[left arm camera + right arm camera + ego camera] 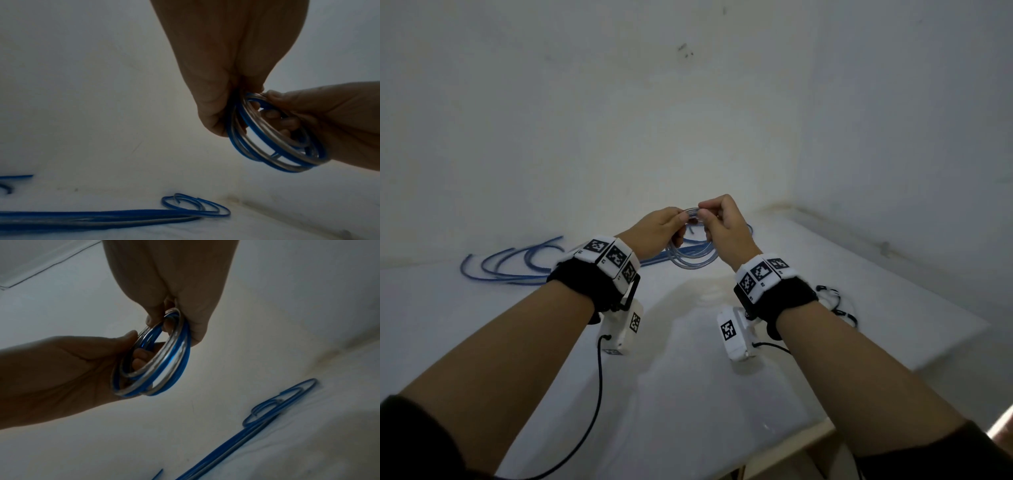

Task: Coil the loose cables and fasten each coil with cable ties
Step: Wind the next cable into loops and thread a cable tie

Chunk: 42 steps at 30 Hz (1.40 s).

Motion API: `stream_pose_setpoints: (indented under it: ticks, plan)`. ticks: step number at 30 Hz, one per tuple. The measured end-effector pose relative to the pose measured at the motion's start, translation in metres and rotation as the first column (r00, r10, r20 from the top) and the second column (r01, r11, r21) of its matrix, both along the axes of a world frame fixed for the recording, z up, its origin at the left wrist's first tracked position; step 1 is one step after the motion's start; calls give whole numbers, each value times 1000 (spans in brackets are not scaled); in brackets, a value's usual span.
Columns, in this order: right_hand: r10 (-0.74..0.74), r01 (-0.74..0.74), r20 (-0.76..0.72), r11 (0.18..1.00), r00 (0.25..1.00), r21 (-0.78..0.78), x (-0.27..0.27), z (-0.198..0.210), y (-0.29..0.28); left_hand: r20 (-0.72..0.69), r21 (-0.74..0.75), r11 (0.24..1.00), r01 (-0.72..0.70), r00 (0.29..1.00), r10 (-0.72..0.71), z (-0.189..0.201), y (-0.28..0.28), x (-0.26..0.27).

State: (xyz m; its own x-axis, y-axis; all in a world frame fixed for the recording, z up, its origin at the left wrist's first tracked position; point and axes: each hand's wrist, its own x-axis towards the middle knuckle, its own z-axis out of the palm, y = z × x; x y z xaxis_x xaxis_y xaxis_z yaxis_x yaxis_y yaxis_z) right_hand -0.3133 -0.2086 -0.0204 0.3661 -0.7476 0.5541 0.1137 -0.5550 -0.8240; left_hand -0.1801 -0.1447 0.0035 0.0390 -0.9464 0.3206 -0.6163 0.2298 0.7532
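Observation:
A small coil of blue and clear cable (690, 255) hangs above the white table, held up between both hands. My left hand (680, 221) pinches the top of the coil from the left, its other fingers curled through the loops. My right hand (703, 215) pinches the same top part from the right. In the left wrist view the coil (275, 146) hangs below my left hand (238, 97), with the right hand (273, 104) reaching in. The right wrist view shows the coil (164, 363) under my right hand (164, 318), and the left hand (133, 344) holding its side.
More loose blue cables (517, 265) lie spread on the white table (688, 377) to the left, running behind the hands (123, 216) (267, 415). Small black looped pieces (837, 303) lie to the right. A wall stands close behind, and the table's front edge (808, 435) is near.

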Motion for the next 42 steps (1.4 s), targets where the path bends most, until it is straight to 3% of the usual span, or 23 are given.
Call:
stream_pose_setpoints:
  ticks: [6, 9, 16, 19, 21, 22, 24, 26, 27, 31, 35, 39, 42]
  plan:
    - [-139, 140, -38, 989, 990, 52, -46, -4, -20, 263, -77, 997, -30, 964, 49, -3, -28, -47]
    - [-183, 187, -60, 978, 981, 89, -74, -6, -26, 311, -97, 994, -50, 947, 78, -9, -39, -73]
    - [-71, 104, -144, 967, 987, 234, -144, -5, -27, 387, -63, 998, -16, 921, 39, -20, -53, -131]
    - [-87, 151, -197, 928, 977, 339, -170, -7, -30, 424, -24, 1000, -15, 905, 24, -22, -58, -145]
    - [-148, 268, -409, 929, 901, 255, -188, -14, -35, 426, 2, 1000, -10, 905, 8, -24, -59, -149]
    - [-173, 316, -546, 932, 820, 179, -198, -20, -38, 421, 16, 1000, -7, 907, 0, -26, -58, -151]
    - [-158, 325, -797, 944, 583, 50, -214, -30, -43, 425, 35, 999, -12, 905, -4, -29, -55, -152]
    - [-78, 267, -921, 963, 381, 29, -225, -38, -43, 425, 51, 999, -15, 905, -8, -31, -53, -153]
    - [-41, 241, -943, 970, 330, 42, -228, -40, -41, 420, 62, 998, -16, 907, -11, -33, -52, -153]
    - [-21, 193, -968, 981, 250, 29, -231, -46, -37, 389, 101, 995, -26, 921, -15, -37, -52, -153]
    - [-123, 194, -964, 978, 234, -78, -225, -52, -36, 369, 104, 994, -30, 929, -11, -39, -53, -151]
    - [-200, 145, -968, 973, 149, -179, -219, -57, -37, 357, 101, 994, -34, 934, -4, -41, -54, -147]
    - [-253, 158, -947, 962, 199, -224, -216, -54, -38, 360, 93, 994, -49, 933, 12, -39, -53, -141]
